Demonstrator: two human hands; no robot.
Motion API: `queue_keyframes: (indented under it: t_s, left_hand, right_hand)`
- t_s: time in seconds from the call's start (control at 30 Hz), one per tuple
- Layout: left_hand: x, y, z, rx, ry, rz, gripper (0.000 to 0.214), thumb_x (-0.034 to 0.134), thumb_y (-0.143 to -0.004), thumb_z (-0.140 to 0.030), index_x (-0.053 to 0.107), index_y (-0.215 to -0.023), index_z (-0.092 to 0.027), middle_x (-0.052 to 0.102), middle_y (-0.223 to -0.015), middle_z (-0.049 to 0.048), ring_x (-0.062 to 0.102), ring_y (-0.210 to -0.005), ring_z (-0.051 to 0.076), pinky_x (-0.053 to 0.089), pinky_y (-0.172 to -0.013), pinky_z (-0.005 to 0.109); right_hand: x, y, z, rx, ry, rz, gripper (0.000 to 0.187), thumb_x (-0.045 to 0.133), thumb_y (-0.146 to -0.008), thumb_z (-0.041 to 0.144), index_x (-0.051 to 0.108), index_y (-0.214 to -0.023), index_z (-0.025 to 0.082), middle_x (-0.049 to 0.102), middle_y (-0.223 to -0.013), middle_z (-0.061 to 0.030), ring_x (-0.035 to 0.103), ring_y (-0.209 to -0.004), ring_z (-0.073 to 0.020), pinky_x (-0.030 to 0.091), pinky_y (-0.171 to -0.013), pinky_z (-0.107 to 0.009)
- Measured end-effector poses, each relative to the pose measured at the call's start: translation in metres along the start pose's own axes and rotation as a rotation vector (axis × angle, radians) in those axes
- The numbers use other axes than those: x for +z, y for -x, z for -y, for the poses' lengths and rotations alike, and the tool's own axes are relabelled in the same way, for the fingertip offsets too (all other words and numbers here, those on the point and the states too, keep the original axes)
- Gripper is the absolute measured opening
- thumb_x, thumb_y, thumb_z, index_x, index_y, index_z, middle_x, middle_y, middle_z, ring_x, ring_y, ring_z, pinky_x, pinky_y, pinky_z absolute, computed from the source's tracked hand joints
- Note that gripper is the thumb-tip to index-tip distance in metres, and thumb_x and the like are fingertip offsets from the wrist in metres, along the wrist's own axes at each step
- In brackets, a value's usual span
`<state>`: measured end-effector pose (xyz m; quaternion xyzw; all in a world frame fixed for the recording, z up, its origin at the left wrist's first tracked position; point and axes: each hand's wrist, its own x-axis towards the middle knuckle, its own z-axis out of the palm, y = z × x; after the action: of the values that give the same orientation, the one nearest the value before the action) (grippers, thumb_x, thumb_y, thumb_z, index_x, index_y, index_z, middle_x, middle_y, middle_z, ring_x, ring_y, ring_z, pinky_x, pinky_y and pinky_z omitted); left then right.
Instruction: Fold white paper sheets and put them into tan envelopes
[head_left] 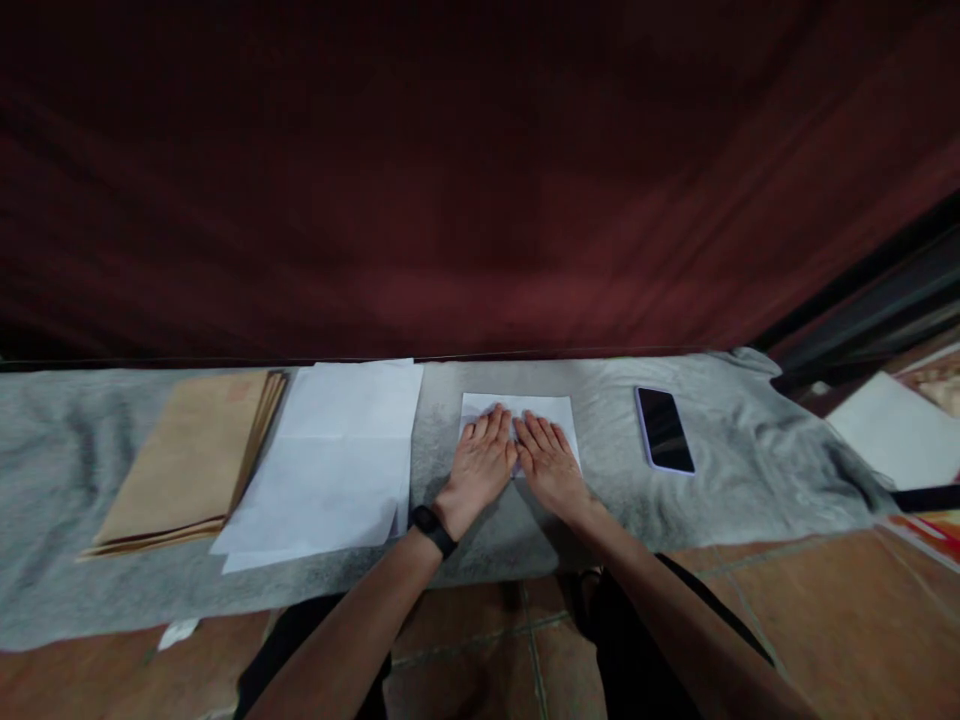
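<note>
A small white sheet of paper (553,405), seemingly folded, lies flat on the grey cloth (615,515) in front of me. My left hand (482,455) rests palm down on its left half, fingers stretched out. Beside it, my right hand (549,460) presses flat on the right half, fingers also extended. The two hands nearly touch at the thumbs, and they cover most of the paper. Neither hand grips anything. A dark band sits on my left wrist.
Larger white sheets (330,470) with a crease lie to the left. Farther left is a stack of brown paper envelopes (187,455). A phone (665,430) with a purple edge lies at the right. A dark red curtain (480,200) hangs behind the cloth.
</note>
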<state>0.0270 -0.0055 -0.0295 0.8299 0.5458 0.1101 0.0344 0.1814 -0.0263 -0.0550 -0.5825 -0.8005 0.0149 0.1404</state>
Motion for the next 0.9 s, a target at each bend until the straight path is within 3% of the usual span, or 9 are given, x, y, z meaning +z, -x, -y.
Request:
queue_keyframes:
  t_s: [0.1,0.3,0.63,0.9]
  left_hand:
    - [0.0,-0.009,0.001,-0.03,-0.057,-0.001,0.055,0.033,-0.099,-0.027,0.038,-0.151,-0.012,0.038,-0.159,0.0122,0.043,-0.139,0.03,0.036,-0.112,0.048]
    - [0.017,-0.016,0.009,0.024,-0.028,-0.013,0.055,0.03,-0.1,-0.026,0.036,-0.154,-0.018,0.031,-0.163,0.0044,0.019,-0.153,0.026,0.016,-0.124,0.048]
    - [0.018,-0.017,0.005,-0.086,-0.029,0.015,0.057,0.033,-0.099,-0.028,0.031,-0.156,-0.02,0.028,-0.164,0.0078,0.019,-0.153,0.026,0.013,-0.124,0.051]
    - [0.018,-0.013,0.007,-0.141,-0.061,-0.002,0.06,0.031,-0.1,-0.028,0.028,-0.155,-0.006,0.028,-0.162,0.0166,0.019,-0.153,0.026,0.01,-0.125,0.049]
  right_hand:
    - [-0.003,-0.006,0.004,0.029,0.012,0.024,0.049,0.027,-0.105,0.026,0.042,-0.151,0.015,0.038,-0.159,-0.0089,0.032,-0.148,-0.0244,0.025,-0.121,-0.046]
    - [-0.001,-0.013,0.005,0.064,0.025,-0.002,0.049,0.032,-0.104,0.022,0.041,-0.152,0.016,0.038,-0.158,-0.008,0.033,-0.147,-0.0249,0.024,-0.121,-0.045]
    - [0.003,-0.021,-0.005,0.107,0.042,-0.055,0.048,0.036,-0.105,0.033,0.044,-0.15,0.02,0.038,-0.159,-0.0077,0.036,-0.146,-0.0272,0.026,-0.119,-0.046]
    - [0.005,-0.019,-0.022,0.184,0.079,-0.061,0.052,0.034,-0.105,0.036,0.039,-0.153,0.015,0.039,-0.158,-0.0101,0.036,-0.146,-0.0272,0.024,-0.12,-0.045]
